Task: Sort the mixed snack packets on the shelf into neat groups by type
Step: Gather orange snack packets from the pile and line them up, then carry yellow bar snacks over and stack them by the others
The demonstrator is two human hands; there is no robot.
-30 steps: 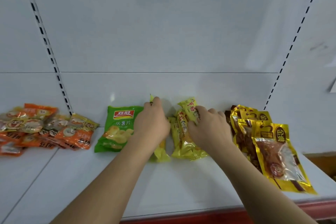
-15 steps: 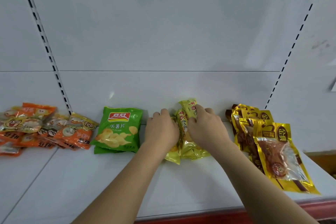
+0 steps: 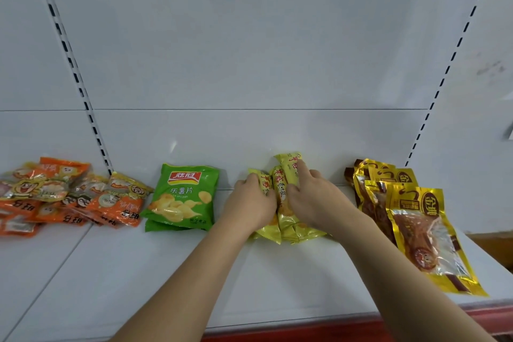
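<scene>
The flat plastic chip bags [image 3: 181, 197] were bright green with a red logo and pale yellow chips; the small foil packets [image 3: 288, 219] were yellow with red letters; the crumpled packets [image 3: 69, 197] were orange and clear; the long pouches [image 3: 416, 219] were gold with brown; the metal shelf [image 3: 138, 272] was white with a red front edge

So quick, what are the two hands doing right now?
Left hand: fingers curled on the left side of the yellow packets.
Right hand: fingers curled on the same packets from the right.
</scene>
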